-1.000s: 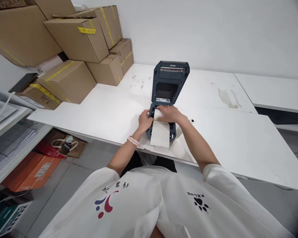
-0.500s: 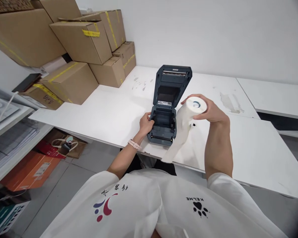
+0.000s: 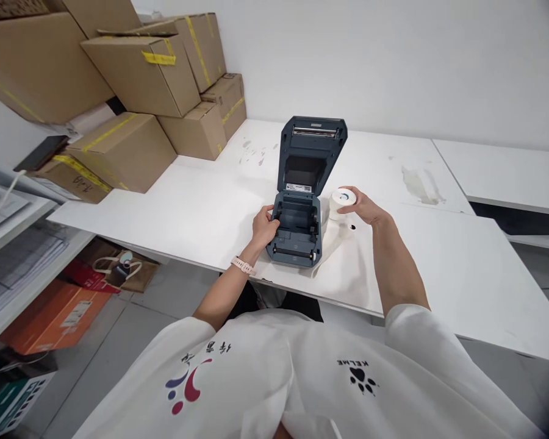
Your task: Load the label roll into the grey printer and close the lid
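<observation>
A dark blue label printer (image 3: pixel 297 235) sits on the white table (image 3: pixel 201 207) with its lid (image 3: pixel 310 152) swung up and its roll bay bare. My left hand (image 3: pixel 264 227) grips the printer's left side wall, fingers curled over the edge. My right hand (image 3: pixel 365 208) holds a white paper roll (image 3: pixel 341 203) standing on end on the table just right of the printer. A loose strip of paper trails from the roll down along the printer's right side toward the table's front edge.
Stacked cardboard boxes (image 3: pixel 132 91) with yellow tape fill the table's back left corner. A second white table (image 3: pixel 503 174) adjoins at the right. Shelving (image 3: pixel 13 244) with papers stands at left, with an orange box (image 3: pixel 55 317) and a bag (image 3: pixel 119 268) on the floor.
My right hand lifted the paper roll out of the printer's bay, swung it up and right, then lowered it onto the table beside the printer. My left hand stayed on the printer.
</observation>
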Tool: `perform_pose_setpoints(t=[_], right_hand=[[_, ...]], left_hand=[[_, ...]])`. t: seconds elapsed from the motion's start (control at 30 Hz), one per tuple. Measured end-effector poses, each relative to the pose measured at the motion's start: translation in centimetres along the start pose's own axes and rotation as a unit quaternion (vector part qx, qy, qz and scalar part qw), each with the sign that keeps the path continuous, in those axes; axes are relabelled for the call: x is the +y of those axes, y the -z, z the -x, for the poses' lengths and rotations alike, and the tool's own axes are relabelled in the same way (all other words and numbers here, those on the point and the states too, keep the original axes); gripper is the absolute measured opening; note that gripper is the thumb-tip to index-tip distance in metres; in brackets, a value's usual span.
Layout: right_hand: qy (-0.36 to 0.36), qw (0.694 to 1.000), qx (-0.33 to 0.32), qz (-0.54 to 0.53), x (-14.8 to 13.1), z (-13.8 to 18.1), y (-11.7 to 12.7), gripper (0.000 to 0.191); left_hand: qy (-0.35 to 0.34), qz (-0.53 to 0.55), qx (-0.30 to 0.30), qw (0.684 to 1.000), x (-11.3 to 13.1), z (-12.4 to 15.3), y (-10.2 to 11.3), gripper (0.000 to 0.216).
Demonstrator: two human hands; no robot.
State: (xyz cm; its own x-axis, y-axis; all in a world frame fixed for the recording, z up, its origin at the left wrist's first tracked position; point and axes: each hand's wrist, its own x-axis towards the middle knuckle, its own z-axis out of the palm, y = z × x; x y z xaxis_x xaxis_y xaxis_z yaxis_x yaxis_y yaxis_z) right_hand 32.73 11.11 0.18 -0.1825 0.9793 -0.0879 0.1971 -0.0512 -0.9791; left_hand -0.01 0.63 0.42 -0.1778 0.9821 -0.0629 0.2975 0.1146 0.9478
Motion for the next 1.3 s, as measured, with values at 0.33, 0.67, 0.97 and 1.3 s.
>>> perform_pose_setpoints(t=[0.33, 0.67, 0.97, 1.3], right_hand=[[0.034, 0.997, 0.024, -0.060, 4.0, 9.5, 1.1, 0.076], [0.128, 0.982, -0.126, 0.051, -6.5, 10.0, -4.8, 0.061], [0.123, 0.810, -0.163, 0.550, -10.2, 3.1, -15.9, 0.061], [0.217, 0.843, -0.099, 0.482, -7.8, 8.7, -15.7, 0.052]], left_hand=[[0.000, -0.004, 0.007, 1.000, -0.1, -0.2, -0.2, 0.057], [-0.012, 0.000, 0.005, 1.000, -0.8, -0.4, -0.4, 0.055], [0.001, 0.020, 0.002, 1.000, -0.5, -0.1, -0.3, 0.051], [-0.003, 0.037, 0.007, 0.999, -0.5, 0.0, -0.3, 0.049]])
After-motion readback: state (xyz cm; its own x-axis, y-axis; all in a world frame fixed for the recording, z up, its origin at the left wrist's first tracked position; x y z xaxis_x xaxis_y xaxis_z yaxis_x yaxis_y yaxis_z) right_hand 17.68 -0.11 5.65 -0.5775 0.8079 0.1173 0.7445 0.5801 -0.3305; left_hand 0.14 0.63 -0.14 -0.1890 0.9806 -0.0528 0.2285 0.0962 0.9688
